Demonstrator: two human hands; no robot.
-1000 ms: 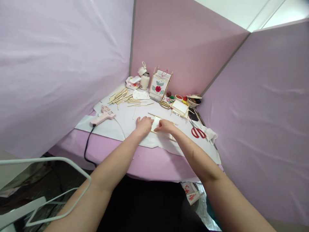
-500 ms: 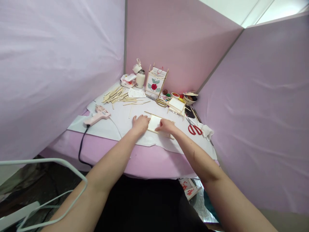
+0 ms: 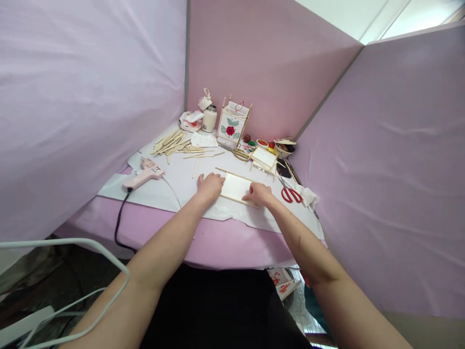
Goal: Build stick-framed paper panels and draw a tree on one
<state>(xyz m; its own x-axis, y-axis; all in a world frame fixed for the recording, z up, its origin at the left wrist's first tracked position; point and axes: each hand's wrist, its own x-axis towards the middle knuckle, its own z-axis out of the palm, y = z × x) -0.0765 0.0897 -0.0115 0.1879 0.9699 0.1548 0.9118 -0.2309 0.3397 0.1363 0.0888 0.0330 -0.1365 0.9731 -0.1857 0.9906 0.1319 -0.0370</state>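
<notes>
A small cream paper panel framed with thin wooden sticks [image 3: 236,187] lies flat on the white sheet [image 3: 170,191] that covers the pink table. My left hand [image 3: 209,186] rests on the panel's left end with its fingers curled down against it. My right hand [image 3: 259,194] presses on the panel's right near corner, fingers bent onto the stick edge. The panel's middle shows between the two hands.
A pink glue gun [image 3: 144,175] with a black cord lies at the left. Loose wooden sticks [image 3: 174,143] are heaped behind. A finished rose-painted lantern [image 3: 231,126], a white flask [image 3: 209,116], paint pots [image 3: 261,143], a second small frame [image 3: 264,158] and red scissors [image 3: 290,194] stand around. Pink partitions close in three sides.
My right hand has slid rightward along the panel to its right corner, baring more of the panel's middle. The left hand has stayed at the left end.
</notes>
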